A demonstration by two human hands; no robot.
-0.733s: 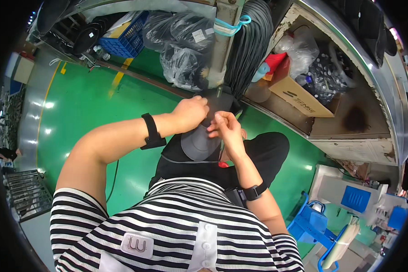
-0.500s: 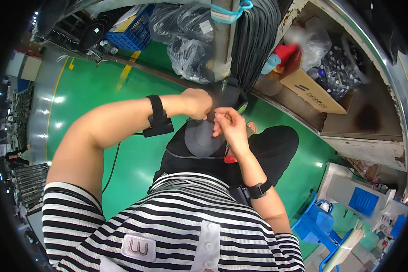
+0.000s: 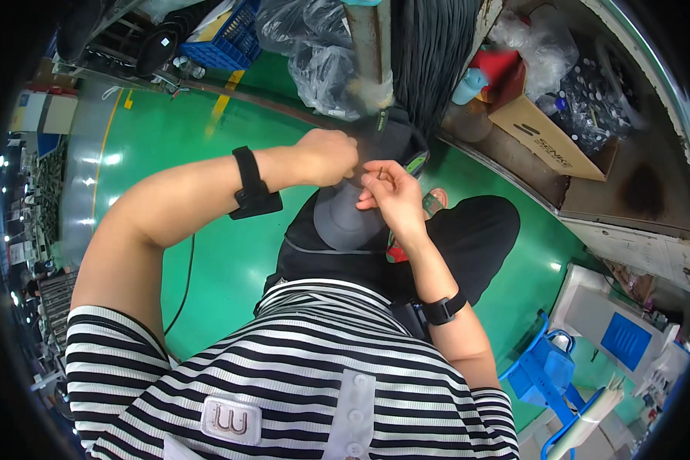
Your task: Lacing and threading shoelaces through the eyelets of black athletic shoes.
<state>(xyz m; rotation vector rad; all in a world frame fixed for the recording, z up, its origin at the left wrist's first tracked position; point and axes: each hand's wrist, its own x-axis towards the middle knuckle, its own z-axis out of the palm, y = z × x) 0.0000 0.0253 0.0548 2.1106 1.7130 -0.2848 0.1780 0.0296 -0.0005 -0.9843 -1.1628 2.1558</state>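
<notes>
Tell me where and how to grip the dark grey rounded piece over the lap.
Probably pinch the dark grey rounded piece by its curved edge, coming from the near side: that end shows uncovered, while the left hand and right hand crowd its far part.

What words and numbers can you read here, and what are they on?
I won't copy any writing, but here's where it is:
Cardboard box: dark letters and a symbol, clear enough to read.
Pale shirt patch: one big letter-like mark.
White sticker, upper left: too small to read.
Small tag just below the pole: too small to read.
</notes>
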